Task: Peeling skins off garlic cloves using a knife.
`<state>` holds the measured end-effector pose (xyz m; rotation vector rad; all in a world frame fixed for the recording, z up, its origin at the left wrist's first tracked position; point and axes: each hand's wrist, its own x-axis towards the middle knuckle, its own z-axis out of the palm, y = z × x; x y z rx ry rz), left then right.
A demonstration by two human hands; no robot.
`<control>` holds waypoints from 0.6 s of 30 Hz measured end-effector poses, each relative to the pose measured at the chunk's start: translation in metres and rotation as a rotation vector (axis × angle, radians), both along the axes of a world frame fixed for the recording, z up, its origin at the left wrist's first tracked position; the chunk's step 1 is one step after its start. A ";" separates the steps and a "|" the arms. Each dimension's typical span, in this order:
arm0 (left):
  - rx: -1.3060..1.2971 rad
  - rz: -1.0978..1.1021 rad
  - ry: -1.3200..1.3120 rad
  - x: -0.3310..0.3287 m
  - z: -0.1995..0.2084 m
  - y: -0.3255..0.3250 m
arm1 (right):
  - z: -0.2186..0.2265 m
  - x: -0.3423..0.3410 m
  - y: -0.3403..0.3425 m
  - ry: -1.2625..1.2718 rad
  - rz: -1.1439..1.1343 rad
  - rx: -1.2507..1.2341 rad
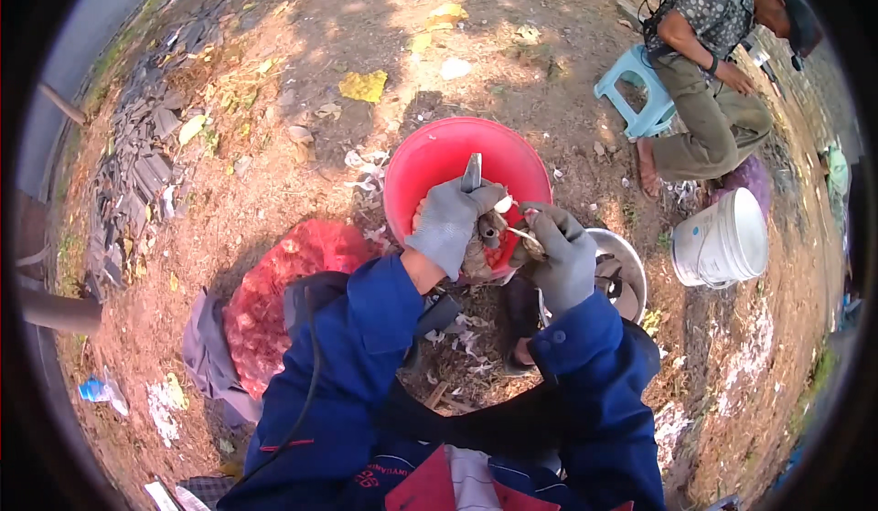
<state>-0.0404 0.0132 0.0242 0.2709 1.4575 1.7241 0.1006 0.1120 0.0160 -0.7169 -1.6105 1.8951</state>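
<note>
Over the red bucket [439,141], both hands work close together in grey gloves. My left hand [448,228] is closed around a metal tool [472,173] whose flat grey end sticks up past the fingers; the rest is mostly hidden. A small white piece [503,204], like a peeled garlic clove, shows by its fingertips. My right hand [562,255], just to the right, pinches a small pale piece with a thin stalk [528,235], perhaps garlic. Its exact kind is hard to make out. Reddish bits lie in the bucket below the hands.
A red mesh sack [283,301] lies at my left. Beside my right forearm stands a metal basin [631,269] with dark pieces inside. Farther right are a white pail [722,241], a light-blue stool [640,95] and a seated person [713,63]. Papery scraps [366,171] litter the ground.
</note>
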 end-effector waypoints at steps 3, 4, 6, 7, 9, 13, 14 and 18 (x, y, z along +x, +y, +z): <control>0.010 0.012 0.036 0.005 -0.001 0.004 | 0.000 0.000 0.003 -0.004 -0.037 -0.371; -0.013 0.005 0.087 0.009 -0.001 0.005 | -0.002 0.000 0.004 -0.004 -0.035 -0.371; -0.015 -0.004 0.145 0.012 -0.005 0.005 | -0.006 0.001 0.005 -0.026 -0.008 -0.318; -0.017 -0.016 0.200 0.012 -0.007 0.005 | -0.006 0.001 0.005 -0.027 -0.007 -0.319; -0.027 -0.020 0.225 0.015 -0.006 0.004 | -0.005 0.000 0.004 -0.009 -0.010 -0.350; -0.137 -0.057 0.384 0.018 -0.002 0.006 | -0.014 0.000 0.008 -0.065 -0.057 -0.232; -0.139 -0.055 0.382 0.017 -0.005 0.006 | -0.006 -0.003 0.003 -0.063 -0.083 -0.262; -0.095 -0.017 0.378 0.018 -0.011 0.009 | 0.000 -0.007 0.000 -0.073 -0.167 -0.287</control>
